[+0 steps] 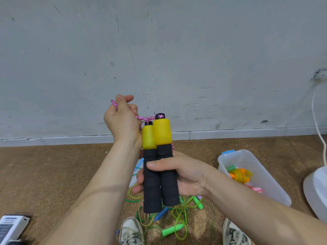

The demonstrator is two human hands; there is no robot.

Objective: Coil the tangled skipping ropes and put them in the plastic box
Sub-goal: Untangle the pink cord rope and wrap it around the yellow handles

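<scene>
Your right grip is closed around both foam handles, held upright side by side. Your left grip curls round the pink cord beside their tops. The plastic box stands on the floor at right, and green ropes lie tangled below.

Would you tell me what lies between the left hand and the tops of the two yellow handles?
In the head view, a short stretch of pink rope runs from the left hand to the tops of the yellow handles.
</scene>
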